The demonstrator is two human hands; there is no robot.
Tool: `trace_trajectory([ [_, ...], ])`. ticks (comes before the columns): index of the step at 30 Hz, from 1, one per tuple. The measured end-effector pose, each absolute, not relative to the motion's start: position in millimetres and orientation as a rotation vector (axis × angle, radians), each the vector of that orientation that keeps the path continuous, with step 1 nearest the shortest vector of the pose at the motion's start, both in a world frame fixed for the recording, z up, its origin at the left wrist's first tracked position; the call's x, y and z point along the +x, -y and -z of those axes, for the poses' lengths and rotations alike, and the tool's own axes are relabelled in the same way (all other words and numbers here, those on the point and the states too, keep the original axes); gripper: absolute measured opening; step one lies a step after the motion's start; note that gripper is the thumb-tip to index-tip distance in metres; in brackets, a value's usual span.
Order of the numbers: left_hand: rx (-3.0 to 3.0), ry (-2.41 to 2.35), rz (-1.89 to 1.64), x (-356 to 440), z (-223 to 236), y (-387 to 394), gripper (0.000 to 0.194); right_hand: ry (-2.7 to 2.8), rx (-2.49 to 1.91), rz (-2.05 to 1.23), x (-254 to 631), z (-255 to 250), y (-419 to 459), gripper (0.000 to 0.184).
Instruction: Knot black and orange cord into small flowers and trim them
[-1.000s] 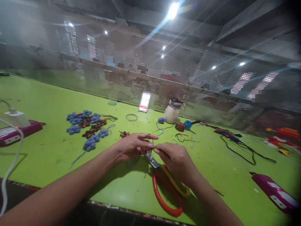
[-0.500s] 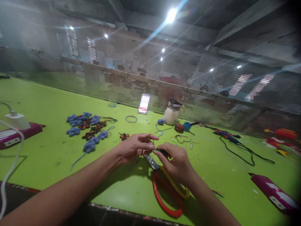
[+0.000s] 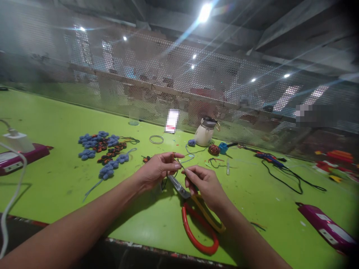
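Observation:
My left hand (image 3: 157,170) is closed in a pinch on thin dark yarn (image 3: 180,163), and an orange-and-black strand loops round its index finger. Facing it, my right hand (image 3: 206,183) pinches the yarn's other side between thumb and finger. Something dark green shows partly under the right palm; its kind is hidden. Below both hands lie scissors (image 3: 201,249) with one red and one yellow handle, the blades pointing away to the left. Just beyond my left wrist sits an orange-and-black crocheted flower (image 3: 146,159), partly covered by the hand.
Blue crocheted flowers (image 3: 106,171) lie on the left of the green table. Further back are a bangle-like ring (image 3: 156,139), a lit phone (image 3: 171,121), a pale jar (image 3: 203,135) and a brown yarn ball (image 3: 214,150). A purple power strip (image 3: 327,228) sits at right.
My hands have drawn slightly apart, so a short length of yarn shows between them. The right hand has turned a little, and more of the scissor blades is visible.

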State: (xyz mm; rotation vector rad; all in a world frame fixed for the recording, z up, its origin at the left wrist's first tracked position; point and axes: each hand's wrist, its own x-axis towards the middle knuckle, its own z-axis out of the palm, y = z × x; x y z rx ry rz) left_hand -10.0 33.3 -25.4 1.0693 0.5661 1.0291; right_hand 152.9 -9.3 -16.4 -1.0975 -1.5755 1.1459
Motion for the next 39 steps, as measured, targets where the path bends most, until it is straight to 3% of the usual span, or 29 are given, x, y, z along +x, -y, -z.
trace_trajectory([
  [39, 1.283, -0.644, -1.054, -14.4, 25.0, -33.9, 0.031, 1.648, -1.079, -0.970, 155.4, 20.1, 5.8, 0.020],
])
